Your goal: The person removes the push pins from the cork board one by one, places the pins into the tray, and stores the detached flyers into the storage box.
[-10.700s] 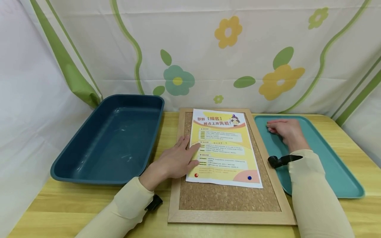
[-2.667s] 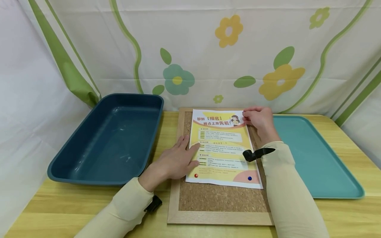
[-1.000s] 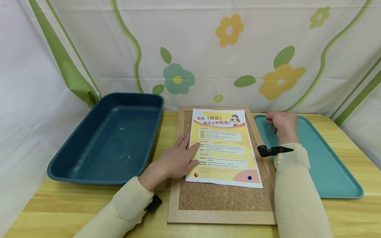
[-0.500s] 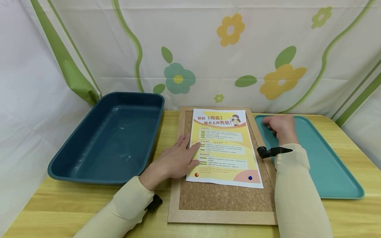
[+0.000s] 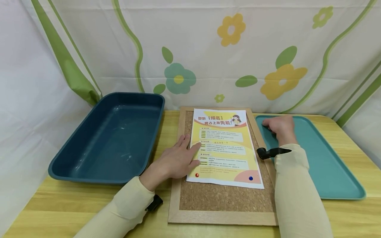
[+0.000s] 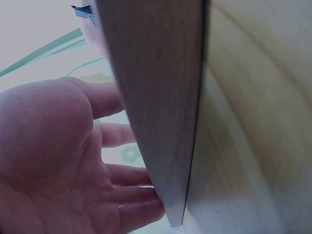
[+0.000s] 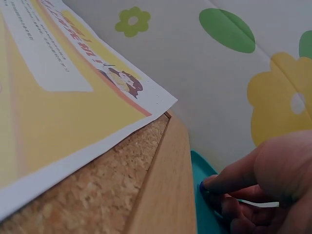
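Head view: the left hand (image 5: 175,160), fingers apart, rests on the sheet (image 5: 224,148) and the board (image 5: 223,200); a red pin (image 5: 197,175) and a blue pin (image 5: 251,178) sit near the sheet's lower corners. The right hand (image 5: 281,128) is at the tray (image 5: 324,165), on the worktop (image 5: 56,208).

Left wrist view: spread fingers reach past the board's edge.

Right wrist view: the right hand's fingers pinch a second blue pin (image 7: 202,186).

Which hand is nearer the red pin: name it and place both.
Left. The left hand lies over the left edge of the paper, close beside the red pin; the right hand is farther off, over the teal tray.
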Action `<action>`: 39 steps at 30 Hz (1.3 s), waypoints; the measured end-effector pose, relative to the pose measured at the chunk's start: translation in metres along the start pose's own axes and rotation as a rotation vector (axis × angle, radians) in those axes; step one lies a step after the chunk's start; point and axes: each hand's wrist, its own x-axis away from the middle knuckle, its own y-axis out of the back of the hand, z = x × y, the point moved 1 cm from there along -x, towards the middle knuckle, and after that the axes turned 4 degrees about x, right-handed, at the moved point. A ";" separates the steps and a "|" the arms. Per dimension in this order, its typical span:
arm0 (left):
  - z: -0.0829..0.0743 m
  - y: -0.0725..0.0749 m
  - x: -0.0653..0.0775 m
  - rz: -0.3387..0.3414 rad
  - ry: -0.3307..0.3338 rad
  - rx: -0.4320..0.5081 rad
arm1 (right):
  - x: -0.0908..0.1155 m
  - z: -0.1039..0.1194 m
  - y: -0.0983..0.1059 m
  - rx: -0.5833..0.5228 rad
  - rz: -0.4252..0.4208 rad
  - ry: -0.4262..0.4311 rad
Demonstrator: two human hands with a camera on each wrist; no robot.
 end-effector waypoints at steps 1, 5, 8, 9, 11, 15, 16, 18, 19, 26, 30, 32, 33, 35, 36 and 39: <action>0.000 0.000 0.000 0.002 -0.001 0.001 | 0.000 0.000 0.000 0.012 -0.001 0.003; -0.001 0.001 0.001 0.003 -0.004 0.004 | 0.000 0.000 -0.001 0.025 -0.006 0.004; 0.000 0.001 0.001 0.001 -0.002 0.002 | 0.000 0.000 -0.002 0.019 -0.010 0.001; 0.000 0.001 0.001 0.000 -0.001 0.001 | 0.000 0.000 -0.002 0.020 -0.011 0.001; 0.000 0.001 0.001 -0.001 -0.002 0.002 | 0.000 0.001 -0.002 0.024 -0.013 -0.001; 0.000 0.001 0.001 -0.005 -0.007 0.002 | 0.001 0.001 -0.002 0.022 -0.010 -0.007; 0.000 0.001 0.002 -0.005 -0.007 0.002 | 0.001 0.001 -0.002 0.016 -0.007 -0.009; 0.000 0.001 0.001 -0.005 -0.008 0.001 | 0.001 0.002 -0.002 0.009 -0.004 -0.010; 0.000 0.001 0.001 -0.006 -0.008 0.000 | 0.001 0.002 -0.002 0.006 -0.003 -0.011; 0.000 0.002 0.002 -0.005 -0.006 -0.008 | 0.003 0.004 -0.002 -0.031 0.002 -0.018; -0.001 0.002 0.002 -0.003 -0.002 -0.007 | 0.005 0.007 -0.002 -0.070 0.019 -0.002; -0.001 0.002 0.002 -0.001 0.001 -0.007 | 0.006 0.009 -0.002 -0.091 0.037 0.027; 0.000 0.002 0.002 -0.001 0.002 -0.006 | 0.007 0.010 -0.002 -0.099 0.046 0.047; 0.000 0.002 0.002 0.000 0.002 -0.007 | 0.010 0.012 -0.001 -0.107 0.062 0.087; 0.000 0.002 0.002 0.000 0.002 -0.008 | 0.012 0.013 0.000 -0.107 0.067 0.105; 0.000 0.002 0.001 0.001 -0.001 -0.008 | 0.017 0.011 0.002 -0.106 0.083 0.135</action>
